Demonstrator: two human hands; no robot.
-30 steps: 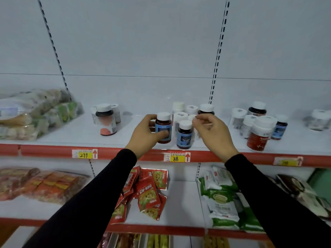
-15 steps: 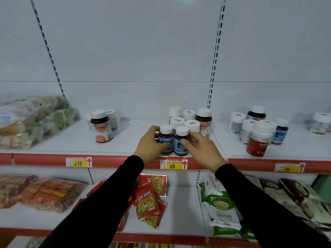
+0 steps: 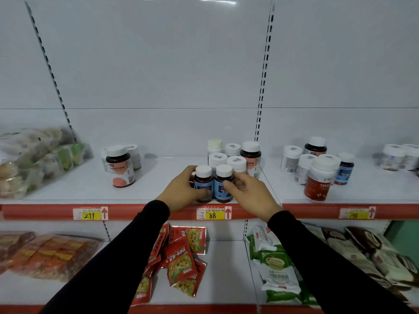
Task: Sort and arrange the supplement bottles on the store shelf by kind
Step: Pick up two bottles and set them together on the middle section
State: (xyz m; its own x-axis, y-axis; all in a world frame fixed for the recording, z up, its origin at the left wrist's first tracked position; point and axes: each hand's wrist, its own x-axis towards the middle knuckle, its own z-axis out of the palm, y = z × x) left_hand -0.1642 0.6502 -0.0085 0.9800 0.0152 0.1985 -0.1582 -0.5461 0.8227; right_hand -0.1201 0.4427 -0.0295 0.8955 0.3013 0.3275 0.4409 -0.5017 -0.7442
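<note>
Head cam: two blue-label bottles [image 3: 213, 184] upright, touching, at shelf [image 3: 68, 191] front edge above the 88 tag [image 3: 213, 214]; left hand [image 3: 181, 191] wraps left one, right hand [image 3: 247, 192] pinches right one; white-cap bottles [image 3: 226, 155] at 12; red-label bottle [image 3: 318, 180] at 3.

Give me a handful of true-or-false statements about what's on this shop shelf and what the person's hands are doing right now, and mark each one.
1. Each hand rests on a blue-labelled bottle at the shelf's front edge. True: the left hand is on the left blue bottle, the right hand on the right blue bottle.
2. The two bottles stand apart. False: they stand side by side, touching or nearly so.
3. The price tag below them reads 88. True.
4. All blue-labelled bottles are grouped together. False: another blue-labelled bottle stands far right.
5. The big red-labelled bottle lies on its side. False: it is upright.
</note>
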